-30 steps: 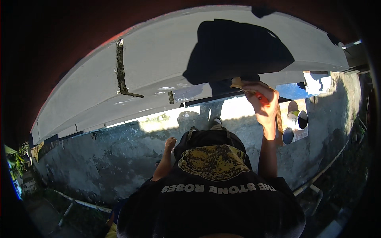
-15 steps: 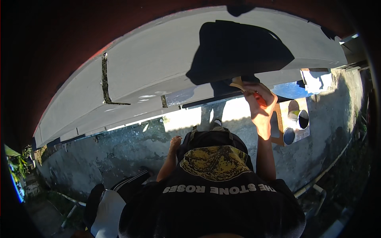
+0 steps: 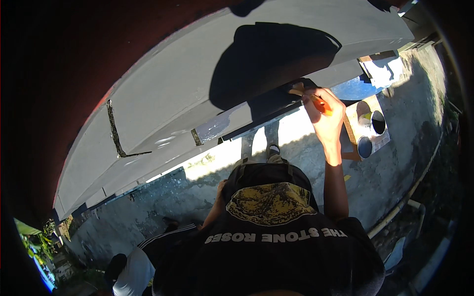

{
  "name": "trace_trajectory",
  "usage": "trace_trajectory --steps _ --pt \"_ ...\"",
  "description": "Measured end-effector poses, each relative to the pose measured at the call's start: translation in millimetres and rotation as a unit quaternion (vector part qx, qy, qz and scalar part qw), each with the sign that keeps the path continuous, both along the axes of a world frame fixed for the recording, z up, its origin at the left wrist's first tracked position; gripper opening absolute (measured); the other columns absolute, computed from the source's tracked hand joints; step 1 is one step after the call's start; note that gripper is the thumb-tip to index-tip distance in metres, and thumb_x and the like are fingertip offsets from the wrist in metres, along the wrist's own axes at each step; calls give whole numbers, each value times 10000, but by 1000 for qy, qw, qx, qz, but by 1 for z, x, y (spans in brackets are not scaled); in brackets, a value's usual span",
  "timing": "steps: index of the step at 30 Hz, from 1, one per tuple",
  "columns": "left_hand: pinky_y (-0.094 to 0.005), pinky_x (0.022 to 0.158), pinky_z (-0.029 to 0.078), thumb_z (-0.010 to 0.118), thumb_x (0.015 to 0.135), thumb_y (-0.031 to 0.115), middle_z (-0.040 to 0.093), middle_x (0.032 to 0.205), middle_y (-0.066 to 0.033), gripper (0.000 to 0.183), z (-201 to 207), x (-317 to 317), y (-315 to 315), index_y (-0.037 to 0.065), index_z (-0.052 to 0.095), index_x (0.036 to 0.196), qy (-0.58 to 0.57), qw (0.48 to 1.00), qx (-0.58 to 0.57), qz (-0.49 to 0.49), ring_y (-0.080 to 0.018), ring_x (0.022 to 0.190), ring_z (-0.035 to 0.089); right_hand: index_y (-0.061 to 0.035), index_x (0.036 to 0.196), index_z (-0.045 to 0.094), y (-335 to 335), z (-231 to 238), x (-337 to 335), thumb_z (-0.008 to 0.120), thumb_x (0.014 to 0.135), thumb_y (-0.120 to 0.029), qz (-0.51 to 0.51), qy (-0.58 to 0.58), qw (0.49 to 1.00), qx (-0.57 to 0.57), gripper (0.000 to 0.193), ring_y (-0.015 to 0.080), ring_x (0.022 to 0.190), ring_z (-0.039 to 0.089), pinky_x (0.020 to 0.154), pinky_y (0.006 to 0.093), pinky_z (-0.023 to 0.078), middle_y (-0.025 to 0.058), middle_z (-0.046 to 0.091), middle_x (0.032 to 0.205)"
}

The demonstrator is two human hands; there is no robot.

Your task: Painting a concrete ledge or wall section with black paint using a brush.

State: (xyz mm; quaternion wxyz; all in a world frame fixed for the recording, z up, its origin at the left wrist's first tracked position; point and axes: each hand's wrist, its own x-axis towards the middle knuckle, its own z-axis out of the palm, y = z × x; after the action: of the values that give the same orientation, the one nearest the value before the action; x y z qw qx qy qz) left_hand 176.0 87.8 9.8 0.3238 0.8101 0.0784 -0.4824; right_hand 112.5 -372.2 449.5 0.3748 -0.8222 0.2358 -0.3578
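Note:
My right hand (image 3: 327,118) is raised and shut on a paintbrush (image 3: 316,101) with an orange handle. Its pale bristles touch the lower edge of a large grey painted panel (image 3: 197,93) overhead, inside my own shadow. My left hand (image 3: 220,187) hangs low beside my chest, mostly hidden behind my black shirt (image 3: 269,237), so its fingers cannot be read. A dark crack (image 3: 114,133) runs down the panel at the left.
A wooden crate (image 3: 368,126) with round paint tins stands on the concrete ground to the right, with a white sheet (image 3: 385,71) beyond it. Another person in a white striped top (image 3: 136,261) crouches at the lower left. A pale pipe (image 3: 400,212) runs along the ground on the right.
The brush hand has shifted slightly along the panel's lower edge. A person in white has come further into view at the lower left. My left hand has dropped lower.

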Motion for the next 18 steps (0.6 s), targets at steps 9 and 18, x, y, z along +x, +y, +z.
trace_trajectory --steps 9,18 --pt "-318 797 518 616 931 232 714 963 -95 278 -34 86 43 15 717 1072 50 976 -213 -13 -201 879 663 -40 1049 739 94 -14 37 715 880 -71 2 103 986 -134 173 290 761 726 656 323 588 128 693 882" --pt "-296 738 493 673 885 229 685 875 -57 237 -42 136 51 35 719 1011 24 958 -285 -30 -163 775 616 -19 964 743 114 20 42 742 880 -100 -58 67 987 -136 117 284 632 671 556 358 529 122 641 755"
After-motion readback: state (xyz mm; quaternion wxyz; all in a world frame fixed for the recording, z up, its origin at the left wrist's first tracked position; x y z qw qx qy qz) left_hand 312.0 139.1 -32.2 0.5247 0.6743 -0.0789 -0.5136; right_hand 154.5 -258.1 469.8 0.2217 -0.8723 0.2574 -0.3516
